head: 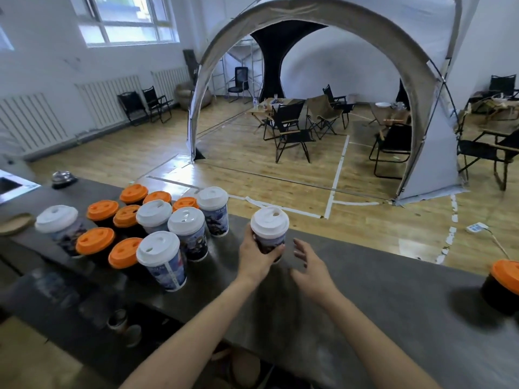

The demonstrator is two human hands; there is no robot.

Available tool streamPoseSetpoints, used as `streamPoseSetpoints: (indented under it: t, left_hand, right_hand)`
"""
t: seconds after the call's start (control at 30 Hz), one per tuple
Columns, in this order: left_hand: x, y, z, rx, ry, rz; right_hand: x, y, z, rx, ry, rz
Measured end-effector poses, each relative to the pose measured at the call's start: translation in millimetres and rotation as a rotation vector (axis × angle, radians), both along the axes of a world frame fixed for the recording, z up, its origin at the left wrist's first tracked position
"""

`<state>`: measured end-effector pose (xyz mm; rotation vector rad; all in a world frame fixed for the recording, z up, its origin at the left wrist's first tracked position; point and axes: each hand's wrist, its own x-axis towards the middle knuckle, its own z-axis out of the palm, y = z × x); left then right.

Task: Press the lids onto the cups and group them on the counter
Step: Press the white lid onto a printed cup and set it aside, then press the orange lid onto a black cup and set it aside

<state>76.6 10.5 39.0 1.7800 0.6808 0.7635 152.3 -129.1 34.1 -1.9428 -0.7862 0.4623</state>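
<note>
The left hand (257, 255) curls its grip round the white-lidded cup (269, 228) near the counter's (379, 290) far edge, the right hand (309, 262) spread just beside, so a careless shove could tip it over the edge or into the grouped cups (168, 228).

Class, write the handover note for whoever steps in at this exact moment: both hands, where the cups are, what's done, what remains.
Left hand: grips a white-lidded cup near the counter's far edge, just right of the cluster.
Right hand: open beside that cup, not touching it.
Cluster: five white-lidded and seven orange-lidded cups, grouped on the left.
Lone orange-lidded cup: far right, apart.
Done: every visible cup wears a lid.
Left: likely move the held cup into the cluster, then fetch the lone one.
</note>
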Motion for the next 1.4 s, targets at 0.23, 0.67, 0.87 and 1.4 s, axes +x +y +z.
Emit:
streamPoseSetpoints:
  t: [0.23,0.67,0.87,1.4]
  left_hand:
    - [13,60,-14,0.035,0.067,0.164]
    - [34,76,-27,0.038,0.099,0.181]
    - [15,40,-47,-0.170,0.067,0.223]
    - [100,-205,-11,0.363,0.040,-0.663]
  right_hand:
    - [9,32,3,-0.023,0.025,0.046]
    - [20,33,-20,-0.080,0.072,0.040]
    - [27,-1,-18,-0.041,0.052,-0.007]
    - [48,-257,31,0.222,-0.359,-0.655]
